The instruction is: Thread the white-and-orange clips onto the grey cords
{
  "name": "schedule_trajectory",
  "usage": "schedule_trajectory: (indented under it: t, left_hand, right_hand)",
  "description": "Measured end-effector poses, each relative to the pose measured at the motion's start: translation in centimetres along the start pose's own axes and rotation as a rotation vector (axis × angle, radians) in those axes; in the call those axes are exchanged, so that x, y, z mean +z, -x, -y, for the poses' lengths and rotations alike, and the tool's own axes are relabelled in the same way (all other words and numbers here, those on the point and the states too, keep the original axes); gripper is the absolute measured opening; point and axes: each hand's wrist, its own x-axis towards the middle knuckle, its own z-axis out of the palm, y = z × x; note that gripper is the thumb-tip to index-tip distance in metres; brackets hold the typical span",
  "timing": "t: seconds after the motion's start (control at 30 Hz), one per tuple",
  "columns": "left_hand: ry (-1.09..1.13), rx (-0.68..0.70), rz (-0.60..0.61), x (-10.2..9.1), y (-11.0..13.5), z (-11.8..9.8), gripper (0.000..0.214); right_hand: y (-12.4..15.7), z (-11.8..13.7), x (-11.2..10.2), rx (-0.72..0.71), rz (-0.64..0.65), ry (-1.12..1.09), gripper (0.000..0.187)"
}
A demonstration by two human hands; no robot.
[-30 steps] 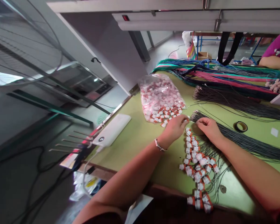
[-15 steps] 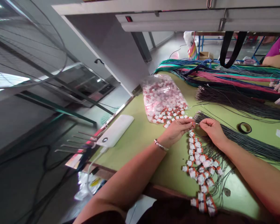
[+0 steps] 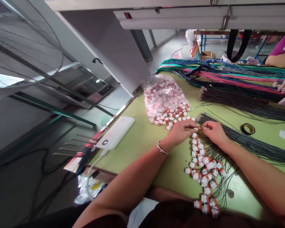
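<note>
My left hand (image 3: 181, 132) is closed, pinching a small orange-and-white connector (image 3: 197, 129) that its fingers mostly cover. Facing it, my right hand (image 3: 215, 133) is closed on a thin wire, whose pale metal tip (image 3: 200, 128) points at the connector. Fingers hide whether the tip is inside. Below both hands, a cluster of finished-looking white-and-orange connectors (image 3: 205, 180) lies with dark wires trailing off to the right. A clear plastic bag (image 3: 165, 91) of loose connectors stands open beyond my left hand. Past my right hand lies a bundle of dark wires (image 3: 242, 141).
Another dark wire bundle (image 3: 239, 103) and coloured wires (image 3: 218, 76) lie farther back. A black tape roll (image 3: 248, 129) is at the right, a white power bank (image 3: 117, 133) at the left edge. A lamp bar (image 3: 180, 19) hangs overhead. Another person's arm (image 3: 279, 60) shows at far right.
Both hands remain fingertip to fingertip in nearly the same place. The left fingers now cover more of the connector. The whole view has shifted slightly.
</note>
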Motion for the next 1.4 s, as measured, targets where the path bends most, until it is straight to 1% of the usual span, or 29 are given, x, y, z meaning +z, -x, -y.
schedule_trajectory:
  t: [0.07, 0.2, 0.33, 0.53, 0.67, 0.77, 0.97, 1.03, 1.1, 1.13, 1.17, 1.23, 1.27, 1.3, 1.33, 1.4]
  left_hand:
    - [0.07, -0.049, 0.001, 0.3, 0.0, 0.2, 0.016]
    - [0.283, -0.194, -0.018, 1.0, -0.1, 1.1, 0.027]
    - [0.425, -0.268, -0.005, 1.3, -0.1, 1.2, 0.029]
    - [0.504, -0.285, -0.048, 1.4, 0.0, 1.0, 0.028]
    - [0.513, -0.286, -0.049, 1.4, 0.0, 1.2, 0.028]
    - [0.485, -0.278, -0.042, 1.5, 0.0, 1.2, 0.027]
    - [0.427, -0.263, -0.022, 1.8, 0.0, 1.0, 0.027]
    - [0.333, -0.263, 0.013, 1.6, 0.1, 0.5, 0.024]
    - [0.147, -0.258, 0.084, 0.9, 0.2, -0.1, 0.019]
    - [0.041, -0.234, 0.151, 0.5, 0.2, -0.5, 0.016]
    - [-0.053, -0.193, 0.243, -0.1, 0.3, -0.9, 0.015]
    - [-0.17, -0.081, 0.444, -1.1, 0.2, -1.4, 0.013]
    - [-0.21, -0.031, 0.478, -1.4, 0.1, -1.6, 0.013]
    - [-0.263, 0.005, 0.429, -1.6, -0.1, -1.6, 0.015]
    - [-0.34, 0.032, 0.303, -1.6, -0.4, -1.5, 0.019]
    - [-0.557, 0.096, -0.013, -1.1, -1.2, -0.9, 0.023]
  right_hand:
    - [0.0, 0.0, 0.0, -0.008, 0.023, -0.009, 0.015]
    - [-0.1, -0.2, 0.1, 0.009, 0.01, 0.013, 0.015]
    - [-0.2, -0.4, 0.1, 0.008, 0.012, 0.029, 0.016]
    - [-0.3, -0.6, 0.1, 0.056, -0.042, -0.117, 0.013]
    - [-0.2, -0.4, 0.2, 0.054, -0.039, -0.064, 0.013]
    - [-0.2, -0.1, 0.2, 0.053, -0.015, -0.022, 0.013]
    - [-0.1, -0.3, 0.2, 0.031, -0.007, 0.035, 0.01]
    - [-0.1, -0.3, 0.0, 0.03, -0.001, -0.011, 0.01]
    - [0.0, -0.2, -0.3, 0.06, -0.016, -0.106, 0.013]
    - [0.0, -0.1, -0.5, 0.079, -0.031, -0.16, 0.015]
    - [0.0, 0.0, -0.6, 0.097, -0.053, -0.217, 0.018]
    - [0.1, 0.3, -0.7, 0.132, -0.085, -0.317, 0.025]
    - [0.2, 0.3, -0.7, 0.146, -0.083, -0.344, 0.028]
    - [0.2, 0.4, -0.6, 0.159, -0.075, -0.353, 0.031]
    - [0.3, 0.4, -0.6, 0.17, -0.065, -0.345, 0.032]
    - [0.3, 0.3, -0.4, 0.17, -0.046, -0.308, 0.03]
